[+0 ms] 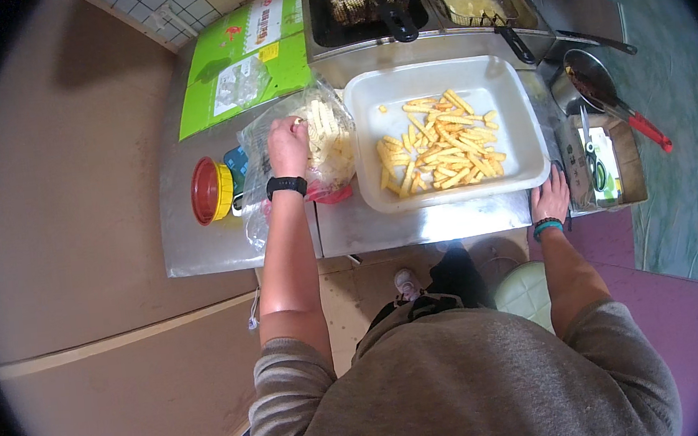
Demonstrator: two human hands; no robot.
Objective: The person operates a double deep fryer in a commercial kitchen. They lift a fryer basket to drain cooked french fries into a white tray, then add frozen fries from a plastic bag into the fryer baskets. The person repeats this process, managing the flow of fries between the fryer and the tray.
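My left hand (289,149), with a black watch on its wrist, reaches over an opened clear plastic bag (339,171) of pale crinkle-cut fries (322,123). Between its fingertips is a small pale piece that looks like a fry. Right of the bag stands a white plastic tray (451,198) holding a heap of golden crinkle-cut fries (452,145). Flat beside the tray's lower right corner lies my right hand (551,198), fingers stretched out on the steel counter. A dark object shows partly from under it; what it is cannot be told.
Behind the tray, a twin fryer holds a fry basket (349,11) of pale fries and another basket (470,4) in bubbling oil. Left are a green carton (199,100) and a red-and-yellow tub (211,191). Right are a metal pot (581,79) and a cardboard box (631,165) with scissors (596,169).
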